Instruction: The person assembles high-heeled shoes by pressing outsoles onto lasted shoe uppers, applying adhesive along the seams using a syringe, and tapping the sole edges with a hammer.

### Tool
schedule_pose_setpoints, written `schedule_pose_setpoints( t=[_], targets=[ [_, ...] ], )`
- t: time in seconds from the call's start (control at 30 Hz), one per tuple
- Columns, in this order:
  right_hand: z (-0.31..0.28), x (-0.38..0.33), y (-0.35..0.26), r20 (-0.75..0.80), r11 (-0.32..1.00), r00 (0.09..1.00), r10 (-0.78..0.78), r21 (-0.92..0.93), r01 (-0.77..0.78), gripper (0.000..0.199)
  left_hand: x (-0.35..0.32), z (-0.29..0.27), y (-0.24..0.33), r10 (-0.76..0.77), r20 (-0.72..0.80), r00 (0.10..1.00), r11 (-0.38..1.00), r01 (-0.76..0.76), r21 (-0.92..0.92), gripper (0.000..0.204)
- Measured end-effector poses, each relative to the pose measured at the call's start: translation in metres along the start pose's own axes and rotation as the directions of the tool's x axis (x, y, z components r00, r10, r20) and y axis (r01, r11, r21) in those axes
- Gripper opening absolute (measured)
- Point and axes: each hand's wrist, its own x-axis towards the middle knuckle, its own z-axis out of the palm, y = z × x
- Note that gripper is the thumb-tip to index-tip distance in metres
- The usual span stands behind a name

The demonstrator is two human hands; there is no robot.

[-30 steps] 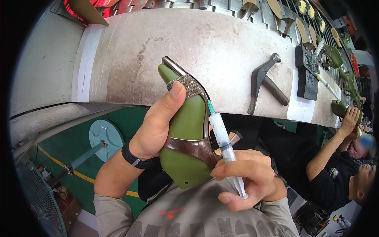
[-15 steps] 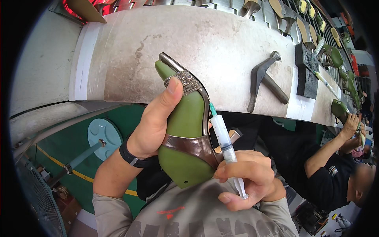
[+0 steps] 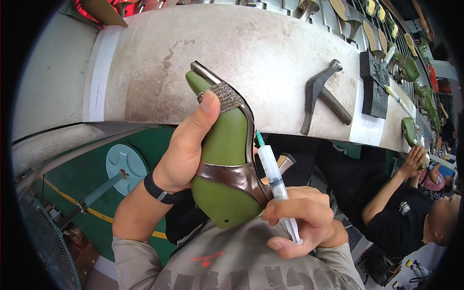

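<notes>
Left hand: the left hand (image 3: 186, 140) is clamped on the green shoe last (image 3: 224, 140); its thumb lies on the glittering band (image 3: 226, 98), and the other fingers are mostly hidden behind.
Right hand: the right hand (image 3: 309, 215) has its fingers closed around the syringe (image 3: 270, 166), with the thumb near the plunger end.
Shoe last: it is held in front of the person's chest, the narrow toe pointing away and reaching over the worktable (image 3: 159, 87); a shiny brown strap (image 3: 229, 178) goes around its heel part.
Needle: the green-based needle (image 3: 260, 138) is at the sole edge; I cannot tell if it touches.
Hammer: the hammer (image 3: 321, 94) lies on the worktable, to the right of the last.
Black block: the block (image 3: 374, 87) stands farther right, with another syringe (image 3: 399, 101) just beside it.
Co-worker: at the right, a co-worker's hand (image 3: 412, 162) holds another green last (image 3: 409, 130).
</notes>
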Motion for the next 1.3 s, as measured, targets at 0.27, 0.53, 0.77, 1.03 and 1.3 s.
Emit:
schedule_pose_setpoints(
  t=[0.27, 0.53, 0.77, 1.03, 1.3],
  targets=[
    [-0.003, -0.004, -0.004, 0.029, 1.0, 0.999, 0.02, 0.024, -0.02, 0.04, 0.0, -0.004, -0.001, -0.009, 0.019, 1.0, 1.0, 0.009, -0.02, 0.076],
    [-0.003, -0.007, -0.006, 0.03, 0.996, 0.998, 0.046, 0.077, -0.049, 0.043, -0.001, -0.002, -0.001, -0.027, -0.011, 1.0, 1.0, 0.027, -0.014, 0.081],
    [-0.011, -0.016, -0.014, -0.112, 0.972, 0.994, 0.015, 0.236, 0.012, 0.053, -0.002, -0.001, 0.001, -0.025, -0.013, 1.0, 0.995, 0.026, 0.095, 0.085],
    [-0.163, -0.003, 0.025, -0.75, 0.991, 0.65, 0.122, 0.058, -0.119, 0.054, -0.005, 0.005, 0.002, 0.016, -0.031, 0.999, 0.955, -0.006, 0.298, 0.079],
    [-0.074, 0.003, -0.006, -0.539, 0.99, 0.832, 0.134, 0.03, -0.14, 0.057, -0.011, 0.012, 0.001, -0.047, -0.027, 0.999, 0.916, 0.054, 0.398, 0.075]
  ],
)
